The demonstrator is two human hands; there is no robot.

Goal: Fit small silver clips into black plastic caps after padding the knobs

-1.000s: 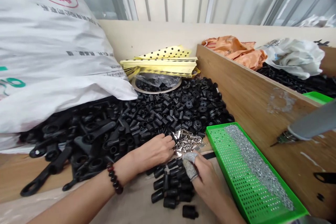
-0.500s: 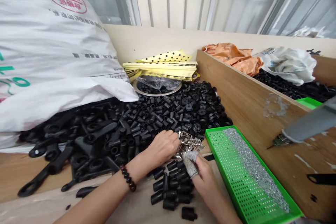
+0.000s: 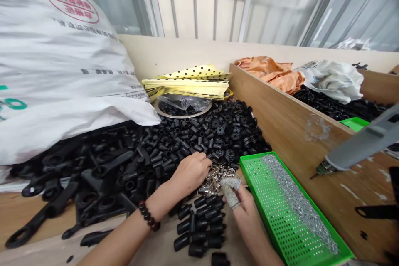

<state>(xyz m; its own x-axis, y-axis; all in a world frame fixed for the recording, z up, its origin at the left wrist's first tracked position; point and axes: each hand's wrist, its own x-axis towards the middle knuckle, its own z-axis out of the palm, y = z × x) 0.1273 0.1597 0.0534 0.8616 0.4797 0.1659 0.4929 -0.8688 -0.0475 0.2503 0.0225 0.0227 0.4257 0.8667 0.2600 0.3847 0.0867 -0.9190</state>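
Observation:
My left hand [image 3: 190,171], with a dark bead bracelet at the wrist, lies palm down with fingers curled on the edge of a small heap of shiny metal clips [image 3: 218,176]. My right hand [image 3: 246,210] is just right of it, a grey fabric cot on its raised thumb, which touches the same clips. Whether either hand pinches a clip is hidden by the fingers. Black plastic tubes [image 3: 202,224] lie in rows below both hands.
A big pile of black plastic parts [image 3: 156,145] covers the bench. A green perforated tray [image 3: 264,212] with small silver screws sits at the right. A white sack [image 3: 62,75], a yellow folded stack [image 3: 187,85], a wooden divider [image 3: 280,108] and a hanging power screwdriver [image 3: 358,149] surround it.
The view has drifted, so everything sits slightly lower and to the left. Both hands stay at the metal clips, the fingers shifting only a little.

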